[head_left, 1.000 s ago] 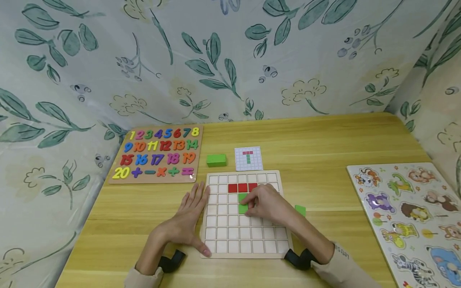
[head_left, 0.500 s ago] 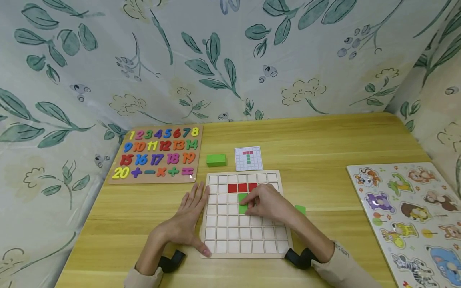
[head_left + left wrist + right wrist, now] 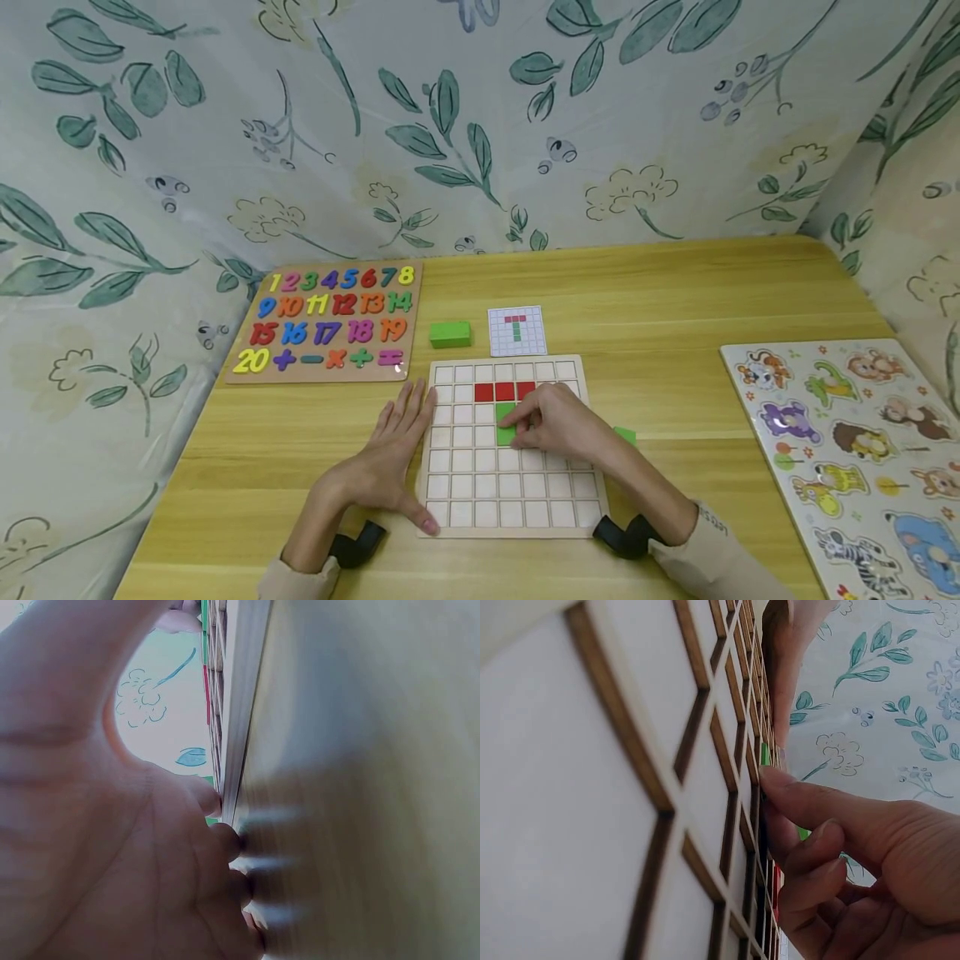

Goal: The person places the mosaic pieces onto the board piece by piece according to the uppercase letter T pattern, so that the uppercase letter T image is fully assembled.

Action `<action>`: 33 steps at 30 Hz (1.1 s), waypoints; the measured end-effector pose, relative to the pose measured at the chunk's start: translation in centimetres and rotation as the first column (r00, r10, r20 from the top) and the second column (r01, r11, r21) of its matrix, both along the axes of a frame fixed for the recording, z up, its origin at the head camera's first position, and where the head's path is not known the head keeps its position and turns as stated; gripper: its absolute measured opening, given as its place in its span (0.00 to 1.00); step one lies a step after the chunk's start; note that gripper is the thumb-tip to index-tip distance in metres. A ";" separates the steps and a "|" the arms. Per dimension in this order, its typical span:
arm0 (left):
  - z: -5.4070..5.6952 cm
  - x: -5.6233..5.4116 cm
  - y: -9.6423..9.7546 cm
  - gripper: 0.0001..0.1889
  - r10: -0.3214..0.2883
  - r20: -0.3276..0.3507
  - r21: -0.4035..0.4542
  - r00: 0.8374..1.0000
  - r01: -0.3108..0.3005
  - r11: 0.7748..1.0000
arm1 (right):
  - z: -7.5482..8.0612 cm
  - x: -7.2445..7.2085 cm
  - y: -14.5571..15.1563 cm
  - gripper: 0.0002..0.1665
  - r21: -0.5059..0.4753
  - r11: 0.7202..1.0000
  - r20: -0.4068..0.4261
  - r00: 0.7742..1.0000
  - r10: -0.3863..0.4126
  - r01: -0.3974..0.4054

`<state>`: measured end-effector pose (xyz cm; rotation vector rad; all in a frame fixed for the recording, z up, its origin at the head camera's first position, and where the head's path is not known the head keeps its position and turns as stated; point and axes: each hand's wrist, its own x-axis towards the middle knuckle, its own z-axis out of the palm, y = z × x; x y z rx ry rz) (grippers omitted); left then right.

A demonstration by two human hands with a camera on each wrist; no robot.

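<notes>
A wooden grid board with white square cells lies on the table. Three red tiles form a row near its top, partly covered at the right by my right hand. Two green tiles run down below the middle red one. Thumb and index finger of that hand are at the lower green tile, pinching it in its cell; the contact is partly hidden. My left hand lies with fingers spread along the board's left edge, thumb at the bottom left corner. In the right wrist view a sliver of green tile shows by the thumb tip.
Above the board are a green block and a card with a red and green T. Another green piece lies beyond the right forearm. A number puzzle stands back left, an animal puzzle at right.
</notes>
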<state>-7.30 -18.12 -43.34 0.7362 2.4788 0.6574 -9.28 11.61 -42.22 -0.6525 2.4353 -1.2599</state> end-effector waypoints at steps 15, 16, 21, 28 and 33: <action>0.1 0.0 0.1 0.87 -0.002 0.004 0.011 1.000 0.002 1.000 | 2.5 -1.1 6.1 0.14 0.066 0.994 0.069 0.994 -0.087 0.083; 0.1 0.0 0.1 0.87 0.000 0.004 0.008 1.000 0.000 1.000 | 2.6 -1.2 7.0 0.15 0.074 0.993 0.079 0.992 -0.094 0.089; 0.0 0.0 0.1 0.88 0.003 0.003 -0.012 1.000 -0.003 1.000 | 2.3 -1.1 11.4 0.19 0.079 0.995 0.096 0.993 -0.074 0.066; 0.0 0.1 0.0 0.88 0.002 0.004 -0.004 1.000 -0.002 1.000 | 0.8 -1.2 15.3 0.24 0.022 0.995 0.181 0.980 0.088 -0.094; 0.0 0.1 0.1 0.88 0.001 0.005 0.007 1.000 -0.001 1.000 | 0.4 -1.3 15.7 0.23 -0.012 0.984 0.192 0.966 0.174 -0.175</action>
